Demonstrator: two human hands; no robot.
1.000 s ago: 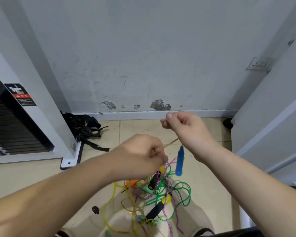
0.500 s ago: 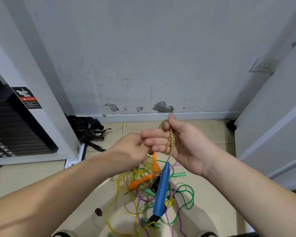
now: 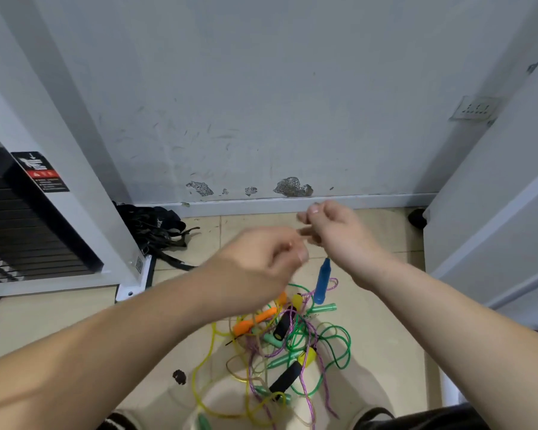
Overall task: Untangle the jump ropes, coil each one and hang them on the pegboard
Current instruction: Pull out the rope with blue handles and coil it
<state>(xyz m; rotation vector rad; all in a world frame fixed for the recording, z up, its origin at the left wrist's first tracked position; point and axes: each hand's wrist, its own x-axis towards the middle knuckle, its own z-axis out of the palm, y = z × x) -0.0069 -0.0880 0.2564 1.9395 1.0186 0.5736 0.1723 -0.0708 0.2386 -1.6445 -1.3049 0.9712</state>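
Head view: the right hand [image 3: 333,231] curls its fingers, seemingly pinching the blue-handled rope [image 3: 322,280], whose handle hangs just under it; the left hand [image 3: 261,259] is blurred, its grip I cannot tell. The other jump ropes [image 3: 292,342] lie tangled in the middle of the floor [image 3: 385,352]. Best to pull slowly, loop by loop, so no knot tightens.

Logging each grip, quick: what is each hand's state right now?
Left hand: curled, blurred; cannot tell.
Right hand: pinching the blue-handled rope.
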